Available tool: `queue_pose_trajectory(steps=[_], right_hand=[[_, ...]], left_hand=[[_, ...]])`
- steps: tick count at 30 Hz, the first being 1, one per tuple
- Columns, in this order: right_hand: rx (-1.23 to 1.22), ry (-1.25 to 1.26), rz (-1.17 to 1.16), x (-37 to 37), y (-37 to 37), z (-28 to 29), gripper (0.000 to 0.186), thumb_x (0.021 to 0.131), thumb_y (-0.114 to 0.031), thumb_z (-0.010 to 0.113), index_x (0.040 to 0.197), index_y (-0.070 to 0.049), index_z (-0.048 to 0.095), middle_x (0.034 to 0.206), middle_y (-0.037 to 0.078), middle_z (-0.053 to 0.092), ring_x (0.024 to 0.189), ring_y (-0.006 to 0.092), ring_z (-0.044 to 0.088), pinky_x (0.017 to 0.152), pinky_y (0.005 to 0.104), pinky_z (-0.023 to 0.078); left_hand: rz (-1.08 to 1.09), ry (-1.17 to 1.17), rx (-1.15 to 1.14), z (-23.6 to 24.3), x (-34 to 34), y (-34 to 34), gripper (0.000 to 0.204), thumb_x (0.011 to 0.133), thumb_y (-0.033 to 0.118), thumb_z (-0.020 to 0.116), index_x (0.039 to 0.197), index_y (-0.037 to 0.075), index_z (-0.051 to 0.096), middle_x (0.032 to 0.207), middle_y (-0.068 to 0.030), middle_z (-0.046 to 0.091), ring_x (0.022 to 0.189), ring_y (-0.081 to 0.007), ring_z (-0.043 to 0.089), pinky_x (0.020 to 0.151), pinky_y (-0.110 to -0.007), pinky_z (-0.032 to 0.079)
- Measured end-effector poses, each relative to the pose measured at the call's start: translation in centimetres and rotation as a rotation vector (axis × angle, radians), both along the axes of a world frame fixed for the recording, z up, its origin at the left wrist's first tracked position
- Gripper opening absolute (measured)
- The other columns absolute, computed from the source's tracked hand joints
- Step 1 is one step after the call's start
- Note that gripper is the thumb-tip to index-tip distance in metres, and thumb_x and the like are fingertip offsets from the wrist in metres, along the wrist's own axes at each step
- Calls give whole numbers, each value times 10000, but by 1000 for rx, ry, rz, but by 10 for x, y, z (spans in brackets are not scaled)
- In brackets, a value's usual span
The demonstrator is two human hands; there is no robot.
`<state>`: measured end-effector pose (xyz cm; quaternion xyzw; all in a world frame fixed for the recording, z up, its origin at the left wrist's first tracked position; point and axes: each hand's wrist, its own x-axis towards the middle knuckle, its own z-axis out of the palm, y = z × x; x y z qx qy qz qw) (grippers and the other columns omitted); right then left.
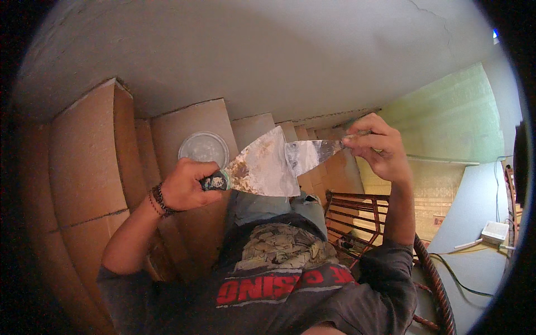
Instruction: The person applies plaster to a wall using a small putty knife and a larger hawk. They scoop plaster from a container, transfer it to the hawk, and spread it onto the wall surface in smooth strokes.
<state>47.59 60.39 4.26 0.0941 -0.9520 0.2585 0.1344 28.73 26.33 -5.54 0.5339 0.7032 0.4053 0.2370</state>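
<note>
My left hand (188, 187) is closed round the dark handle of a wide putty knife (261, 164), whose broad blade is smeared with whitish paste and brown stains. In my right hand (381, 146) a narrower putty knife (308, 155) is gripped by its handle end, its blade pointing left. The narrow blade's tip meets the right edge of the wide blade, with pale paste on both. Below and behind my left hand, a round container with a pale grey top (204, 148) rests on a stair step; what is in it I cannot make out.
Brown tiled stairs (84, 153) run along a grey plastered wall (268, 61). To the right stand a rusty metal railing (357, 212) and a twisted handrail (435, 285). A green translucent sheet (446, 111) hangs beyond, and a white box with cables (494, 232) is on the far right.
</note>
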Motion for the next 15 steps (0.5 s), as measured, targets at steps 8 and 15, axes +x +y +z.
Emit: queue_pose_trajectory(steps=[8,15], right_hand=[[-244,25,-173,24,-8,7,389,614,107,671,964,-60,706,980,95,633,891,236,617,771,319,493],[-523,49,-147,1,-41,-34,337,666,66,709,981,-52,689,1009,86,628,912,201,613,780,297,491]], left_hand=[[126,-72,67,20,2,-3,217,645,128,712,711,13,540,588,-149,454,493,-222,429,503,-321,418],[74,-8,116,19,-4,-4,219,649,147,720,720,18,557,591,-146,459,492,-196,440,499,-318,409]])
